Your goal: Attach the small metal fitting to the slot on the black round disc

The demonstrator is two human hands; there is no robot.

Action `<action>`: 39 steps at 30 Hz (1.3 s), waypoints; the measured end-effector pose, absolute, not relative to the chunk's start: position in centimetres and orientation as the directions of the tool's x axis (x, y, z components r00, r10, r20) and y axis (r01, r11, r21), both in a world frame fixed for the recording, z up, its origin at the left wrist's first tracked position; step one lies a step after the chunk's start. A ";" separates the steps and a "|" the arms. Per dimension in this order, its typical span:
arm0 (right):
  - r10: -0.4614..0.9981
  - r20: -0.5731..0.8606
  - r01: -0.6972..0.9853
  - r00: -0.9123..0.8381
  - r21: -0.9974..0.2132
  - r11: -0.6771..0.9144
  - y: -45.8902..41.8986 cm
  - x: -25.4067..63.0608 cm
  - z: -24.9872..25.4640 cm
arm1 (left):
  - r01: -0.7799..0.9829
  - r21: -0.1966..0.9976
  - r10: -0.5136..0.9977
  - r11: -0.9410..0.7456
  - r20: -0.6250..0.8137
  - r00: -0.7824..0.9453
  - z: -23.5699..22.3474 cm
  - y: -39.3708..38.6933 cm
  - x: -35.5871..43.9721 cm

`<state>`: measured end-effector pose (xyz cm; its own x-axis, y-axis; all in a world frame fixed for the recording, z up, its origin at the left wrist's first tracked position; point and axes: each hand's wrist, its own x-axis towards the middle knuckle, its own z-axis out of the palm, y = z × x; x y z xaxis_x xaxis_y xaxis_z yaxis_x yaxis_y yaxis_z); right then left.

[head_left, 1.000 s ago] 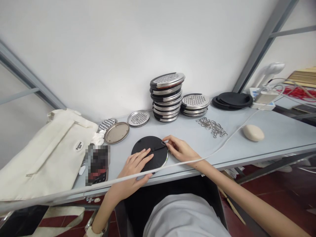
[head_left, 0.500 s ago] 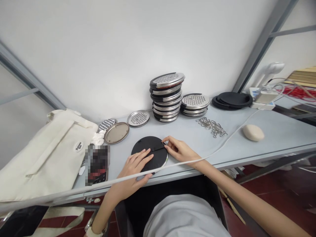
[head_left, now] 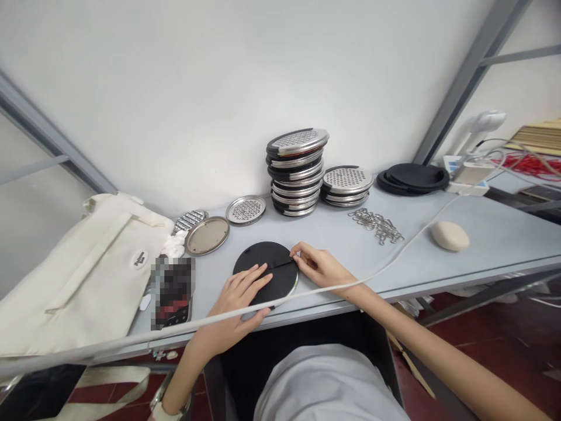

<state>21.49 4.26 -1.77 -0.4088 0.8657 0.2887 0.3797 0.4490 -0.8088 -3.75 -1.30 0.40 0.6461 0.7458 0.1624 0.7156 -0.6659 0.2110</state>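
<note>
A round black cover (head_left: 263,254) lies flat near the table's front edge, with a pale rim showing at its lower right. My left hand (head_left: 239,292) rests on its lower left, fingers stretched out and thumb at the front edge. Across the cover runs a short black strap (head_left: 280,262). At the right end of this strap, my right hand (head_left: 319,264) is closed in a pinch of thumb and index finger. Whether a small metal piece is also between those fingertips is hidden. Beyond my right hand lies a pile of small metal clips (head_left: 377,225).
Behind stand a tall stack of round graters (head_left: 294,190) and a lower stack (head_left: 347,178). Black covers (head_left: 412,177) lie to their right. A loose grater plate (head_left: 245,209), a metal lid (head_left: 207,235) and a cream bag (head_left: 83,275) are left. A white cable (head_left: 307,290) crosses in front.
My right fingertips have shifted slightly at the strap's end; a small metal glint seen there before no longer shows. My left hand and the cover stay in place.
</note>
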 end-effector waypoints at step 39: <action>0.881 0.257 0.353 -0.397 -0.843 0.405 4.1 21.4 -1.1 | 0.719 0.220 0.751 -0.660 0.156 0.641 0.3 -1.3 -3.8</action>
<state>21.44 4.12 -1.10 -0.3965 0.8813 0.2571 0.3530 0.4049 -0.8435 -3.75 -1.27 0.33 0.6414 0.7511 0.1564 0.7186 -0.6596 0.2204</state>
